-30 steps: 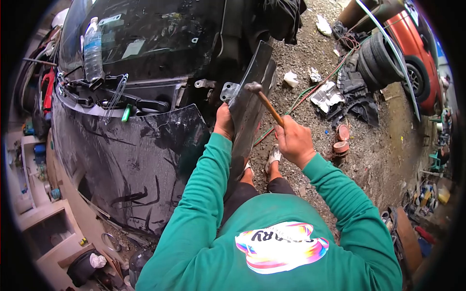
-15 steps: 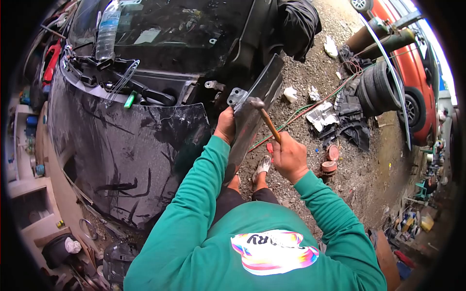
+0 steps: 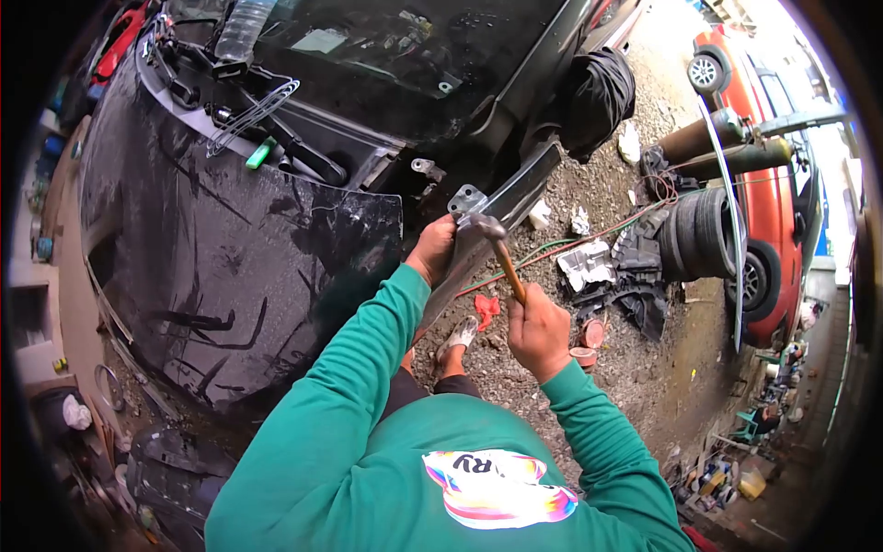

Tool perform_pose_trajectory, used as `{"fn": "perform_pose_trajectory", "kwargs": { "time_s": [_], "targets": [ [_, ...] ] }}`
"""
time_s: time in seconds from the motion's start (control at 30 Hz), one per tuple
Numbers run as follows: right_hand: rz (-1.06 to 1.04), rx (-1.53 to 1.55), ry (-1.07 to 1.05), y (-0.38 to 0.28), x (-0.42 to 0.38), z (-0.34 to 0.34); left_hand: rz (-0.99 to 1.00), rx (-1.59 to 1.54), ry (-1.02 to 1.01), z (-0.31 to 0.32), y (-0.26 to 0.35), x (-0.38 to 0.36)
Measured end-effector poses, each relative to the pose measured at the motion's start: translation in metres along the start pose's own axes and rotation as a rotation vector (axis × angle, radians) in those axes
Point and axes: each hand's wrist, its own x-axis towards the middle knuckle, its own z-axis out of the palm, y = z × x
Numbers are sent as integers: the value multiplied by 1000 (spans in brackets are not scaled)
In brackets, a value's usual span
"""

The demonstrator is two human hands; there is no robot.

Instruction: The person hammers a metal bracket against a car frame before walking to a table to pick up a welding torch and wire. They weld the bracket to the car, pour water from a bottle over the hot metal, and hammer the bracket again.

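Observation:
My left hand point(image 3: 434, 250) grips the edge of a dark car fender panel point(image 3: 501, 216) that stands tilted beside the black car hood point(image 3: 230, 239). My right hand point(image 3: 536, 328) is shut on the wooden handle of a hammer point(image 3: 503, 259). The hammer's metal head rests against the panel just below a light metal bracket point(image 3: 465, 199), close to my left fingers. Both arms wear green sleeves. My foot in a sandal point(image 3: 457, 337) stands on gravel below the panel.
A plastic bottle point(image 3: 242, 28) and wiper arms lie at the windshield base. Stacked tyres point(image 3: 701, 235), gas cylinders point(image 3: 708, 147), an orange car point(image 3: 768, 166), hoses, torn plastic parts and small round tins point(image 3: 589, 336) litter the gravel on the right. Shelves with clutter stand at left.
The hammer head has come down from a raised position onto the panel near the bracket. The view has swung, shifting the car up and left.

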Motion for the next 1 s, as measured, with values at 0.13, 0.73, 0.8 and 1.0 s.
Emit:
{"fn": "perform_pose_trajectory", "kwargs": {
  "time_s": [0.13,0.73,0.8,1.0],
  "targets": [
    [40,-61,-137,18,-6,11,-73,110,196,-13,-9,12],
    [179,134,-19,13,0,-19,141,-295,121,-1,11,21],
    [176,93,-22,10,4,-21,157,-333,167,2,16,20],
    [19,163,27,3,43,-8,199,-347,107,8,17,17]
  ]
}}
